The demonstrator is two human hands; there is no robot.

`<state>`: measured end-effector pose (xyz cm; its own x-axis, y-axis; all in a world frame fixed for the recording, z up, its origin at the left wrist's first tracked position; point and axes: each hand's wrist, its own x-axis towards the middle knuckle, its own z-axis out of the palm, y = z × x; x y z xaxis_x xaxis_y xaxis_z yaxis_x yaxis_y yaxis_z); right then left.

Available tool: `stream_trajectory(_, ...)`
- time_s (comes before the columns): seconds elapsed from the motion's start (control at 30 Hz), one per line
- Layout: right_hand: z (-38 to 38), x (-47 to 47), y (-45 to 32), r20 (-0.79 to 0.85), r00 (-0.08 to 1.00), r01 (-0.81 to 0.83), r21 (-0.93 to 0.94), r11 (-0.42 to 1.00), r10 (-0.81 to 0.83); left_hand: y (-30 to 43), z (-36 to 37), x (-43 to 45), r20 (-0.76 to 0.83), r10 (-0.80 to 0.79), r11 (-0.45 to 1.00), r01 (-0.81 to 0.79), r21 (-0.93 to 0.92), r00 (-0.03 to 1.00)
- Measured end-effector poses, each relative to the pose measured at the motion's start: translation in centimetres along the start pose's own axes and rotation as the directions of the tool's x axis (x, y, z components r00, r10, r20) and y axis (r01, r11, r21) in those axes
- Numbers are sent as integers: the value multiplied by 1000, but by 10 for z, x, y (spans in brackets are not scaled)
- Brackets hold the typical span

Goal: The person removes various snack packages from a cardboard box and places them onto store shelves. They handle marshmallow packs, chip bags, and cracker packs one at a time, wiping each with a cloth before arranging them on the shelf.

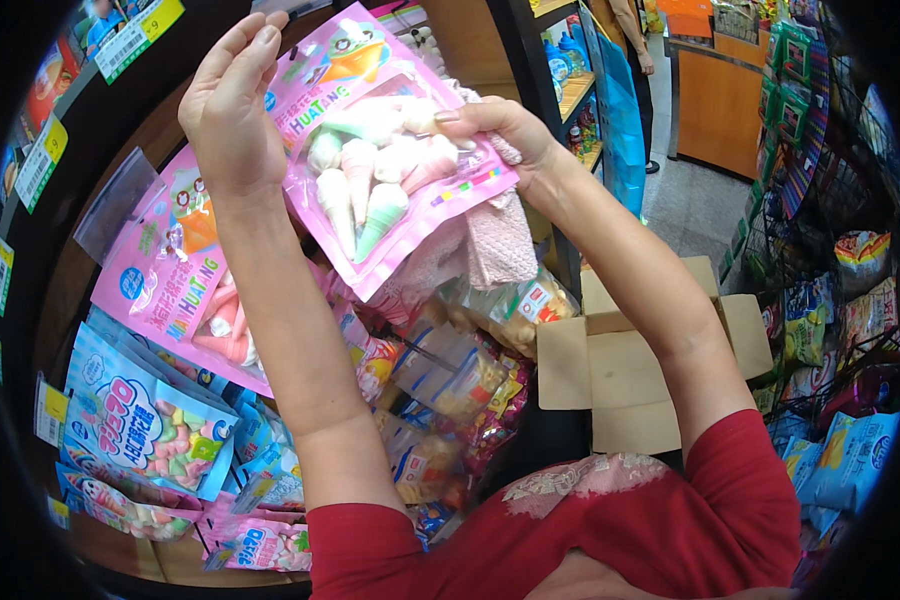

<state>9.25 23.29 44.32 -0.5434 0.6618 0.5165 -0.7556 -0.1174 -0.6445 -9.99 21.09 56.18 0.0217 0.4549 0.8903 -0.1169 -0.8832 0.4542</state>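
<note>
My right hand grips the lower right side of a pink plastic bag of cone-shaped marshmallows, thumb on the front. A pink textured cloth hangs behind the bag from the same hand. My left hand is raised at the bag's upper left edge, fingers bent and close together; whether it pinches anything is hidden. Behind my left forearm hangs a second pink marshmallow bag, with a clear plastic tag holder at its upper left.
Blue marshmallow bags hang lower left, beside a dark shelf edge with price tags. An opened cardboard box stands below my right arm. Snack bags fill a wire rack at right. Another person stands beyond a shelf.
</note>
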Motion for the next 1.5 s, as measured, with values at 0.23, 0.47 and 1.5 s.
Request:
stream_trajectory(0.23, -27, 19, 6, -188, 981, 20, -199, 980, -58, -32, 2, 3, 79, -140, 930, 103, 353, 987)
stream_trajectory(0.47, -34, 9, 31, -261, 957, -12, -467, 884, -126, -60, 13, -10, 257, 8, 276, -249, 928, 966)
stream_trajectory(1.5, -69, -384, 119, -954, 214, -304, -271, 913, -212, -233, 43, -22, -174, -436, 817, 469, 335, 883)
